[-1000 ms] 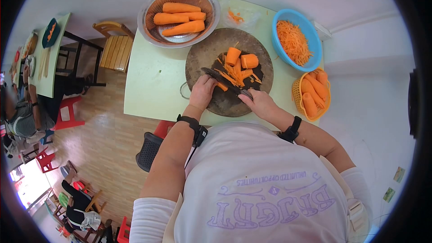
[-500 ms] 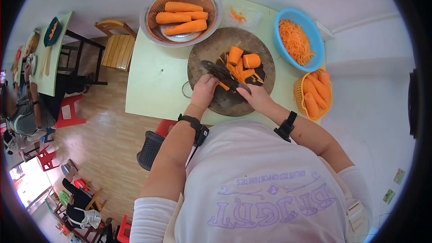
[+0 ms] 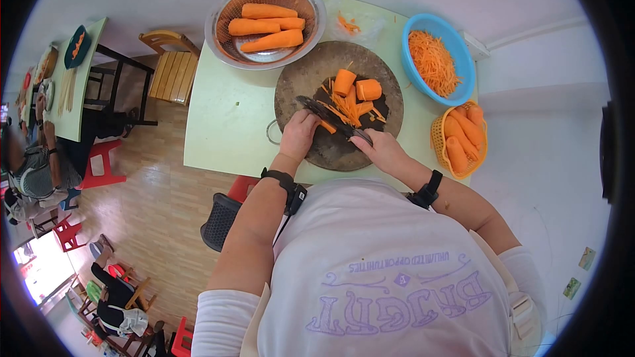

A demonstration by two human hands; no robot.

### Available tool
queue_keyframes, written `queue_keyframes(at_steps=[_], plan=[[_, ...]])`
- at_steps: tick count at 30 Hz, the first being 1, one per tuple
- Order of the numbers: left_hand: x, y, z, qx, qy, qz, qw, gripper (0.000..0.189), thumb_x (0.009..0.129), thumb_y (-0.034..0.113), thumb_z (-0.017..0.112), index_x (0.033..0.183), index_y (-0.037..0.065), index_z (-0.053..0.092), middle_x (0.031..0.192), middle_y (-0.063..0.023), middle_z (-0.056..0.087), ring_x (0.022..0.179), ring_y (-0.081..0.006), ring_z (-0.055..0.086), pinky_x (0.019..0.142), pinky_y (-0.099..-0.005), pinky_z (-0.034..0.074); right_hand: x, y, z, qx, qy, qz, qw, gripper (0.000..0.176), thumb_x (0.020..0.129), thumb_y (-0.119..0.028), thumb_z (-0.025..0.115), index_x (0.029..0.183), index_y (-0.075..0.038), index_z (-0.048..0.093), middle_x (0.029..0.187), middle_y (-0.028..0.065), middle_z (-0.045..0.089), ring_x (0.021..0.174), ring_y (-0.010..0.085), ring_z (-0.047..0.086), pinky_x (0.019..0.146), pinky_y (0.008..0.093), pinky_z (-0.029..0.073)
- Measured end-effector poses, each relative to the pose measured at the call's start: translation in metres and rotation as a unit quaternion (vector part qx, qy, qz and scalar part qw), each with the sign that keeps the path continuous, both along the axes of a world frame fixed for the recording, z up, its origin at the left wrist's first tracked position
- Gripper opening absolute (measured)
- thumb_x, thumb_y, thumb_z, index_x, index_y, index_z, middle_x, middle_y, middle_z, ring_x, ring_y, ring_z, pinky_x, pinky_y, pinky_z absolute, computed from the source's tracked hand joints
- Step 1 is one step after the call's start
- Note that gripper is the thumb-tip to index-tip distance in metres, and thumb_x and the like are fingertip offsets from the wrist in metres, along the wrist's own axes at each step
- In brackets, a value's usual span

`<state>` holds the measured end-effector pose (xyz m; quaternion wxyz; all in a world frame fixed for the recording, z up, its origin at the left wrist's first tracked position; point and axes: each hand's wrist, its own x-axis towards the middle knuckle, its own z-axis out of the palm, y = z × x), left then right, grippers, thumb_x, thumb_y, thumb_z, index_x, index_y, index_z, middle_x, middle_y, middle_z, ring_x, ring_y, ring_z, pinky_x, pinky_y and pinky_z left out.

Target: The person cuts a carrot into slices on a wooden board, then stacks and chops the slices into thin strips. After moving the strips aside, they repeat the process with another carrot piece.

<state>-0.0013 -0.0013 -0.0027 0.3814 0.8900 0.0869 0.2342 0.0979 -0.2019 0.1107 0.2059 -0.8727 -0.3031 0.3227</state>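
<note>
My right hand (image 3: 385, 150) is closed around the handle of a dark-bladed kitchen knife (image 3: 324, 111). The blade slants up and left across a round wooden chopping board (image 3: 297, 79). My left hand (image 3: 299, 135) is closed, its fingertips on a small carrot piece (image 3: 327, 127) beside the blade on my side. Beyond the knife lie cut carrot strips (image 3: 349, 107). Two thick carrot chunks, one standing (image 3: 344, 82) and one on its side (image 3: 368, 90), sit behind them. My left fingers partly cover the piece they hold.
A metal bowl (image 3: 316, 33) with several peeled carrots stands at the back left. To the right are a blue basin (image 3: 411, 69) of shredded carrot and a yellow basket (image 3: 438, 137) of carrots. A plastic bag (image 3: 370, 32) lies behind the board. Other people sit at the far left.
The knife blade has turned more edge-on and shows a narrower face. My right hand has shifted slightly down and right; my left hand stays at the carrot piece.
</note>
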Motion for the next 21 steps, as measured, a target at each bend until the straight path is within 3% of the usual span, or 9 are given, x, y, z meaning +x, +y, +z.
queue_keyframes(at_steps=[6, 9, 21], plan=[[0.001, 0.0, 0.0, 0.004, 0.003, -0.001, 1.0, 0.009, 0.08, 0.005, 0.07, 0.087, 0.005, 0.066, 0.092, -0.0108, 0.063, 0.086, -0.0315, 0.063, 0.075, -0.0389, 0.052, 0.001, 0.003, 0.003, 0.006, -0.005, 0.005, 1.0, 0.047, 0.098, -0.044, 0.055, 0.103, 0.003, 0.063, 0.086, 0.0231, 0.066, 0.083, 0.0404, 0.064, 0.073, 0.0444, 0.05], [0.001, 0.0, -0.001, 0.003, 0.004, -0.001, 1.0, 0.009, 0.08, 0.006, 0.07, 0.088, 0.005, 0.066, 0.093, -0.0107, 0.063, 0.087, -0.0314, 0.063, 0.075, -0.0388, 0.052, 0.004, 0.006, 0.007, -0.044, 0.026, 0.007, 0.999, 0.054, 0.097, -0.049, 0.051, 0.101, 0.004, 0.063, 0.095, 0.0252, 0.067, 0.092, 0.0433, 0.063, 0.079, 0.0479, 0.049], [0.001, 0.0, 0.001, -0.001, 0.009, 0.0, 1.0, 0.009, 0.08, 0.007, 0.07, 0.088, 0.005, 0.066, 0.09, -0.0104, 0.062, 0.086, -0.0315, 0.063, 0.075, -0.0392, 0.052, 0.002, 0.019, -0.021, 0.025, -0.012, -0.002, 1.0, 0.049, 0.097, -0.045, 0.053, 0.108, 0.002, 0.063, 0.096, 0.0248, 0.068, 0.093, 0.0423, 0.064, 0.08, 0.0476, 0.05]])
